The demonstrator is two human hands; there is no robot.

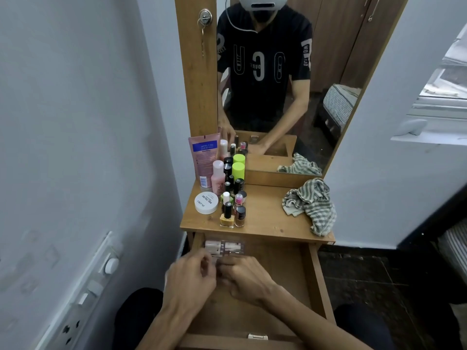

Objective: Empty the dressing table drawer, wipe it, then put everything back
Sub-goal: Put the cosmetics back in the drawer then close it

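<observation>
The wooden drawer (314,279) stands pulled out below the dressing table top (262,218). At its far left end lies a clear plastic case (225,246) with pale items inside. My left hand (192,279) and my right hand (246,281) meet over the drawer's left side, fingers curled together around a small item that is mostly hidden. On the top stand a pink tube (204,157), a pink bottle (218,176), a white round tub (206,202) and several nail polish bottles (232,213). A striped cloth (312,205) lies crumpled at the right.
A mirror (278,84) behind the table top reflects a person and the bottles. A wall with a switch panel (96,281) is close on the left. Dark floor (366,276) lies to the right, and a window ledge (429,137) is at the upper right.
</observation>
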